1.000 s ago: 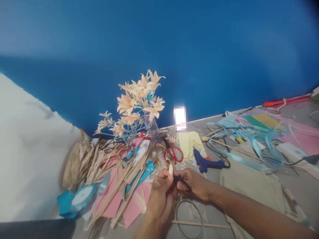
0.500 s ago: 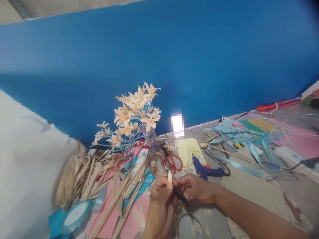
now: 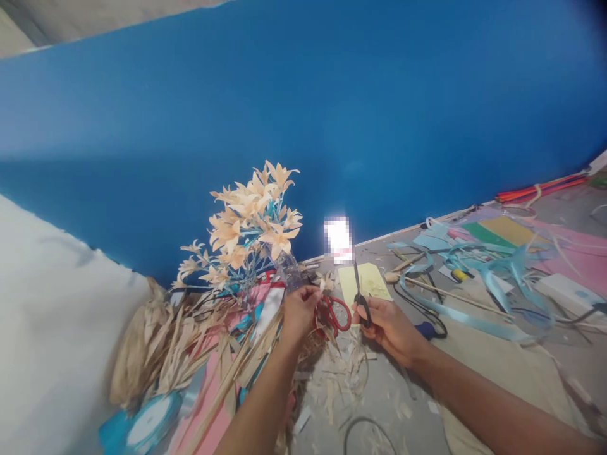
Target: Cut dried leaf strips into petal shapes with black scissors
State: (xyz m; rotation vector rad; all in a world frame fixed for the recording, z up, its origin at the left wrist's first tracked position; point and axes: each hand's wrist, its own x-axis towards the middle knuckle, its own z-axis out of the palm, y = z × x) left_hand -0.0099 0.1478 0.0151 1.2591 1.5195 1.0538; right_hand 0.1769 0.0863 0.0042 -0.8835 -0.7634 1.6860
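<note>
My right hand (image 3: 389, 325) grips a pair of scissors (image 3: 363, 309) by the black handles, blades pointing up and away over a yellow sheet (image 3: 377, 282). The fingertips of my left hand (image 3: 301, 311) are pinched together beside a small pale flower (image 3: 326, 281). What they hold, if anything, is hidden. Red-handled scissors (image 3: 339, 315) lie between my hands. Just beyond my left hand stands a clear vase (image 3: 287, 272) with cream flowers (image 3: 251, 205) on light-blue stems. Behind my right wrist shows a bit of the blue glue gun (image 3: 427, 330).
Dried husk strips (image 3: 165, 347), pink sheets (image 3: 211, 385) and a ribbon roll (image 3: 152, 423) cover the left side. Light-blue ribbon (image 3: 469, 325), a stick (image 3: 450, 294) and a white power strip (image 3: 571, 294) lie to the right. A blue wall (image 3: 379, 126) closes the back.
My hands have moved forward and apart; the left no longer shows the pale pointed piece upright. The scissors have swung up with my right hand, which now covers most of the glue gun.
</note>
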